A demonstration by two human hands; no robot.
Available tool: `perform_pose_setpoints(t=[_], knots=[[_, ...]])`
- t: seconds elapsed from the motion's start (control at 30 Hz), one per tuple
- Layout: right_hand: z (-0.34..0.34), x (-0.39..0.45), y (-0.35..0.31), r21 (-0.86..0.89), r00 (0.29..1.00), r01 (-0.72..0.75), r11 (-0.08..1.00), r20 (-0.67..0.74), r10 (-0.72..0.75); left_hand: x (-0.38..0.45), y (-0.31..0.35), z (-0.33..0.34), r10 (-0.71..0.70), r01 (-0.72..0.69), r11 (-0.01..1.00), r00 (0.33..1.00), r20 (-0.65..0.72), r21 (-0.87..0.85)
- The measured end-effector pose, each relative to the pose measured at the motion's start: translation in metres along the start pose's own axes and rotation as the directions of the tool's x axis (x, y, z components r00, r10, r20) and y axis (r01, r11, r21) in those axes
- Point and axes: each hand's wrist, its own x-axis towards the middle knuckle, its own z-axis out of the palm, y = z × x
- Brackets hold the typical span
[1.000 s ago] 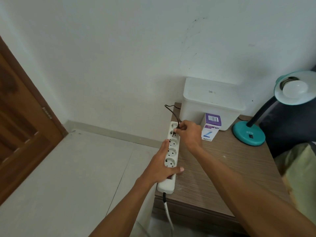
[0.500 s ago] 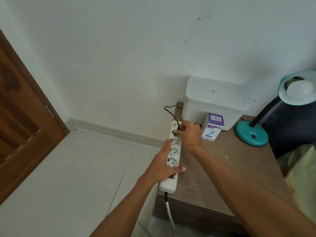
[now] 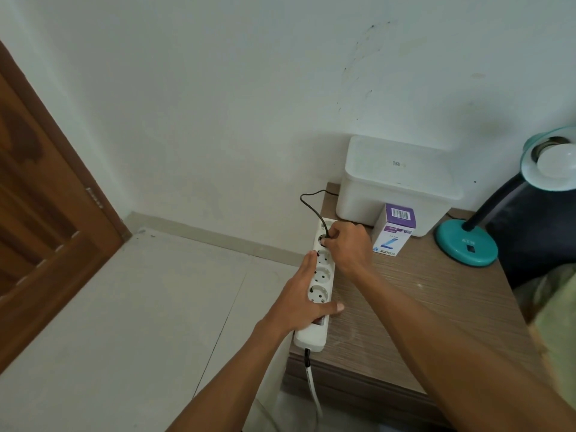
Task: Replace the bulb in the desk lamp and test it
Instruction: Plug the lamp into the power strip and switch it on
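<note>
A white power strip point(image 3: 321, 277) lies along the left edge of the wooden table point(image 3: 420, 307). My left hand point(image 3: 304, 299) grips its near half, thumb across the top. My right hand point(image 3: 347, 244) is closed on the lamp's black plug at a far socket, and the black cord point(image 3: 307, 204) loops up behind it. The teal desk lamp point(image 3: 466, 247) stands at the right, its shade tilted toward me with a white bulb point(image 3: 556, 162) in it, unlit. A purple-and-white bulb box point(image 3: 393, 229) stands between my right hand and the lamp base.
A white lidded plastic box point(image 3: 396, 182) sits against the wall behind the bulb box. A wooden door point(image 3: 40, 213) is at the left, pale floor tiles below. Dark and green fabric lies at the right edge. The strip's white cable point(image 3: 313, 391) hangs off the table front.
Both hands stay at the power strip. The right hand holds the plug at the same far socket; only the view has shifted slightly.
</note>
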Motion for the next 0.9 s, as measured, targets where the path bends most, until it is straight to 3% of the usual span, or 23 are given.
perform_pose_setpoints(t=[0.3, 0.4, 0.5, 0.67, 0.8, 0.9], knots=[[-0.006, -0.001, -0.006, -0.042, 0.998, -0.047, 0.998, 0.045, 0.048, -0.002, 0.006, -0.003, -0.037, 0.037, 0.999, 0.999, 0.013, 0.0], [-0.016, -0.006, -0.004, 0.029, 0.995, -0.032, 0.999, 0.094, 0.029, -0.004, 0.012, -0.007, -0.036, 0.035, 0.999, 0.999, 0.026, 0.018], [-0.033, -0.021, 0.009, 0.081, 0.999, -0.004, 0.997, 0.048, 0.0, -0.008, 0.022, -0.012, -0.029, 0.029, 0.998, 1.0, -0.005, 0.057], [-0.072, -0.05, 0.045, 0.051, 0.999, 0.044, 0.998, -0.012, -0.043, -0.01, 0.052, -0.003, 0.113, -0.088, 0.979, 0.985, -0.129, 0.184], [-0.103, -0.076, 0.089, 0.017, 1.0, -0.03, 0.999, 0.004, 0.03, -0.006, 0.085, 0.027, 0.235, -0.199, 0.928, 0.969, -0.08, 0.316], [-0.126, -0.092, 0.127, 0.024, 0.99, -0.132, 0.991, -0.045, 0.133, -0.002, 0.111, 0.058, 0.244, -0.228, 0.918, 0.97, -0.008, 0.323]])
